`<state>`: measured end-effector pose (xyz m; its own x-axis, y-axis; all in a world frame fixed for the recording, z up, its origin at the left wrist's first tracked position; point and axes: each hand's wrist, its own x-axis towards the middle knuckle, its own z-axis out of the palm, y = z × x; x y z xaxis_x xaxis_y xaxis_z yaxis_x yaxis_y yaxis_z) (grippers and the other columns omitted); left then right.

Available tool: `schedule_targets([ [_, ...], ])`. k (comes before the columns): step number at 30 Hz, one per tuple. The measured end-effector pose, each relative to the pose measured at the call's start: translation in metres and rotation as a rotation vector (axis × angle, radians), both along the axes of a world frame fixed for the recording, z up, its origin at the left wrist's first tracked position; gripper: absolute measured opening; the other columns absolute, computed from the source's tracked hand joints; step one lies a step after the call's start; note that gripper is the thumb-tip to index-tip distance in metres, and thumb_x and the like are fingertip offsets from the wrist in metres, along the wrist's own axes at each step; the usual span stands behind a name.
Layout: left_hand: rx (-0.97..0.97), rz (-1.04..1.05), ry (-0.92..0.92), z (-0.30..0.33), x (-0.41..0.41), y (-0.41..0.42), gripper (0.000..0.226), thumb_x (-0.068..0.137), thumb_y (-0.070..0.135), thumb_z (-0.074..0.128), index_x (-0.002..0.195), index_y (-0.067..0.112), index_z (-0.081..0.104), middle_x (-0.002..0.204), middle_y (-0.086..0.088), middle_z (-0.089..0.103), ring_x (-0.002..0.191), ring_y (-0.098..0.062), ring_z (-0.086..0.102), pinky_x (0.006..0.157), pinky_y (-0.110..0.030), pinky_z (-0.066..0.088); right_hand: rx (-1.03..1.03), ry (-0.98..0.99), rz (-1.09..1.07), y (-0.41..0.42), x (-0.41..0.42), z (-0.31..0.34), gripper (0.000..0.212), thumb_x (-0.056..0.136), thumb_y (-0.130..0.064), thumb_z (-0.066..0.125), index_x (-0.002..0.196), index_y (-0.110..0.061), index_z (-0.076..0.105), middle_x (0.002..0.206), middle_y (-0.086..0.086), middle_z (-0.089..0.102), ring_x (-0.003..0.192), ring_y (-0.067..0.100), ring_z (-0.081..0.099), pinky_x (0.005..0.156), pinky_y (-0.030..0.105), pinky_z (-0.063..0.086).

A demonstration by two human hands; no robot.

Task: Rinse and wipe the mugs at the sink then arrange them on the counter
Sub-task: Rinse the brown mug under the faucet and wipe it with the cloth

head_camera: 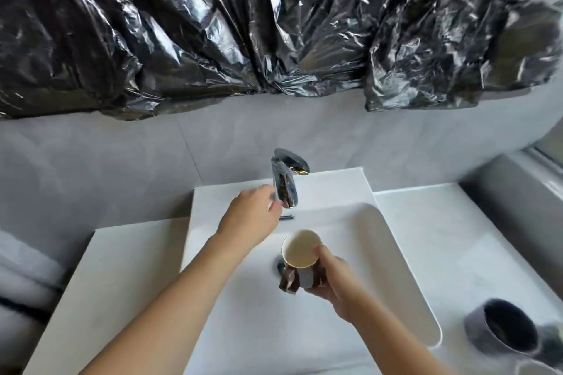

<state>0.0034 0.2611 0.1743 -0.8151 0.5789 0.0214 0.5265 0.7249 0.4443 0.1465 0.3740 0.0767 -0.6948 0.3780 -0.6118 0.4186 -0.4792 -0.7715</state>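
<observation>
1. Right hand gripped a brown-and-grey mug with a cream inside, thumb on the rim, fingers curled round its side; mug was tilted, mouth toward the camera, over the middle of the basin.
2. Left hand reached to the chrome tap, fingers at its body; blurred, so contact and finger pose unclear.
3. White rectangular ceramic sink had open basin room left and right of the mug.
4. Dark grey mug sat on the white counter at the right, well apart from the basin edge.
5. Crinkled black plastic sheeting hung above the grey wall.
</observation>
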Motion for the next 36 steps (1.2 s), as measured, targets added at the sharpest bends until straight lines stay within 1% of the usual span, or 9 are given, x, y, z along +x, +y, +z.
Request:
schedule_targets([
  [6,-0.159,-0.132,0.268,0.011,-0.028,0.066,0.059,0.095,0.031,0.053,0.146,0.010,0.032,0.152,-0.004,0.037,0.137,-0.023,0.039,0.101,-0.035,0.041,-0.039,0.028,-0.080,0.026,-0.011,0.002,0.024,0.096,-0.028,0.057,0.092,-0.007,0.068,0.069,0.000,0.062,0.072,0.018,0.061,0.089,0.043,0.057],
  [9,-0.363,-0.126,0.390,0.001,-0.039,0.084,0.068,0.096,0.037,0.050,0.150,0.006,0.023,0.151,-0.011,0.035,0.139,-0.026,0.035,0.103,-0.040,0.045,-0.075,0.052,-0.083,0.033,-0.025,0.000,0.019,0.092,-0.024,0.059,0.091,-0.006,0.064,0.063,-0.002,0.055,0.065,0.016,0.056,0.088,0.043,0.059],
  [13,-0.482,-0.115,0.568,-0.007,-0.048,0.095,0.061,0.092,0.037,0.049,0.139,0.001,0.040,0.132,-0.013,0.053,0.124,-0.026,0.052,0.088,-0.036,0.051,-0.130,0.139,-0.089,0.038,-0.041,-0.004,0.015,0.092,-0.016,0.058,0.101,-0.006,0.064,0.061,-0.006,0.052,0.073,0.020,0.049,0.093,0.049,0.055],
  [17,-0.505,-0.163,0.708,-0.010,-0.062,0.090,0.055,0.062,0.039,0.075,0.100,0.000,0.069,0.086,-0.010,0.070,0.074,-0.022,0.070,0.049,-0.028,0.052,-0.136,0.185,-0.095,0.039,-0.052,-0.004,0.011,0.094,-0.011,0.054,0.103,-0.009,0.061,0.060,-0.011,0.054,0.072,0.018,0.048,0.084,0.041,0.054],
  [19,-0.425,-0.177,0.742,-0.008,-0.066,0.089,0.041,0.067,0.036,0.064,0.091,0.002,0.069,0.079,-0.009,0.069,0.065,-0.025,0.069,0.044,-0.028,0.049,-0.146,0.193,-0.104,0.040,-0.055,-0.006,0.011,0.095,-0.012,0.054,0.104,-0.008,0.059,0.059,-0.012,0.057,0.071,0.019,0.050,0.085,0.041,0.054],
  [26,-0.276,-0.140,0.542,0.006,-0.061,0.088,0.035,0.093,0.031,0.046,0.121,0.010,0.052,0.116,-0.007,0.063,0.102,-0.033,0.061,0.079,-0.038,0.046,-0.128,0.219,-0.116,0.044,-0.059,-0.016,0.027,0.092,-0.014,0.058,0.119,-0.010,0.054,0.093,0.002,0.058,0.074,0.015,0.057,0.100,0.047,0.052],
  [31,0.258,-0.054,0.190,-0.018,-0.059,0.056,0.058,0.089,0.032,0.055,0.143,0.014,0.044,0.136,0.001,0.057,0.124,-0.020,0.049,0.105,-0.032,0.037,-0.157,0.243,-0.139,0.046,-0.061,-0.022,0.034,0.092,-0.015,0.059,0.125,-0.009,0.051,0.100,0.005,0.056,0.078,0.016,0.056,0.101,0.047,0.053],
  [34,0.418,0.255,0.103,-0.059,-0.034,0.031,0.055,0.082,0.035,0.043,0.131,0.012,0.055,0.129,-0.005,0.060,0.115,-0.024,0.055,0.102,-0.037,0.042,-0.178,0.280,-0.162,0.044,-0.060,-0.023,0.035,0.094,-0.014,0.060,0.126,-0.010,0.049,0.109,0.006,0.057,0.084,0.016,0.054,0.099,0.043,0.054],
  [36,0.399,0.301,-0.203,-0.082,-0.021,0.023,0.038,0.084,0.041,0.044,0.110,0.024,0.065,0.111,0.002,0.067,0.104,-0.021,0.059,0.088,-0.034,0.046,-0.180,0.306,-0.169,0.042,-0.059,-0.023,0.036,0.093,-0.013,0.062,0.126,-0.012,0.048,0.115,0.007,0.058,0.087,0.015,0.056,0.100,0.041,0.054],
])
